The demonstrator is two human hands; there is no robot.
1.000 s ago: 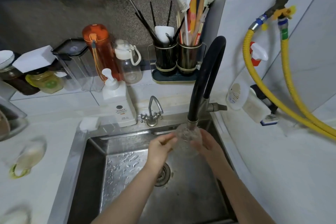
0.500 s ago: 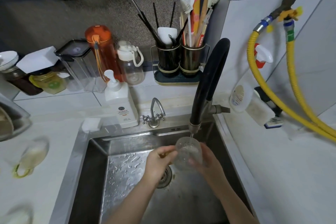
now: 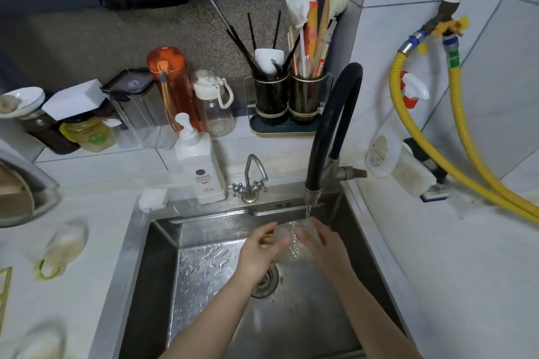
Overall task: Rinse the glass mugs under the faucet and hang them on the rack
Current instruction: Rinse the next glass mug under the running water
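1. A textured glass mug (image 3: 288, 245) is held over the steel sink (image 3: 140, 265), just below the spout of the black faucet (image 3: 326, 125), and a thin stream of water runs from the spout onto its top.
2. The left hand (image 3: 259, 253) has its fingers curled around the mug's left side, close to what looks like a yellowish handle.
3. The right hand (image 3: 323, 245) grips the mug's right side, its fingers wrapped over the glass.
4. The mug sits between the two hands, touching both, above the drain (image 3: 264, 285) and clear of the wet sink floor.
5. Two more glass mugs with greenish handles lie blurred on the white bench to the left of the sink, one (image 3: 59, 251) near the middle of the left edge, another (image 3: 40, 344) at the bottom corner.
6. Behind the sink stand a white soap pump bottle (image 3: 199, 166) and a small chrome tap (image 3: 250, 181).
7. Further back are an orange bottle (image 3: 172, 87), a clear bottle with a white lid (image 3: 214, 105), and a utensil holder (image 3: 288, 99) full of chopsticks and brushes.
8. Yellow hoses (image 3: 455, 137) loop down the tiled wall on the right.
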